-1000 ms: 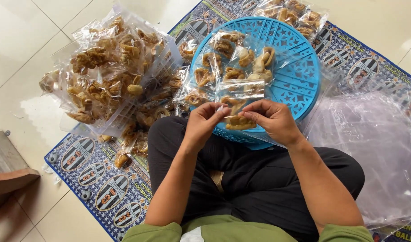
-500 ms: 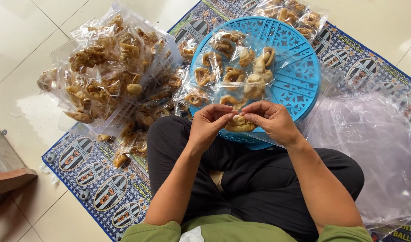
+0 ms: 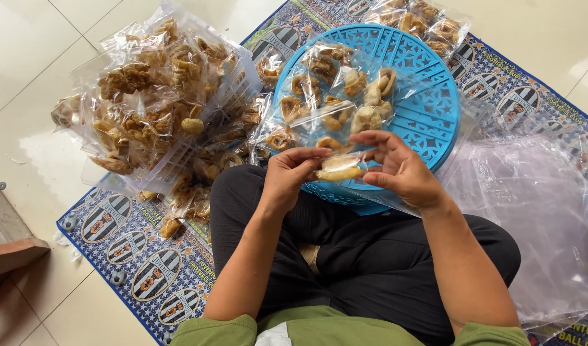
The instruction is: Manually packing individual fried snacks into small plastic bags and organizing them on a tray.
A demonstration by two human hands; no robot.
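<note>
Since a second ago the small clear snack packet (image 3: 337,168) has been drawn closer, left hand (image 3: 293,176) and right hand (image 3: 400,168) fingers now pinching its ends above the blue basket (image 3: 435,109).

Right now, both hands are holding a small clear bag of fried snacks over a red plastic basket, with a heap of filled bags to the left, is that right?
Not quite: the basket is blue, not red, as the head view shows. The rest holds: the left hand and right hand hold a small clear bag of fried snacks over it, and the heap of filled bags lies to the left.
</note>
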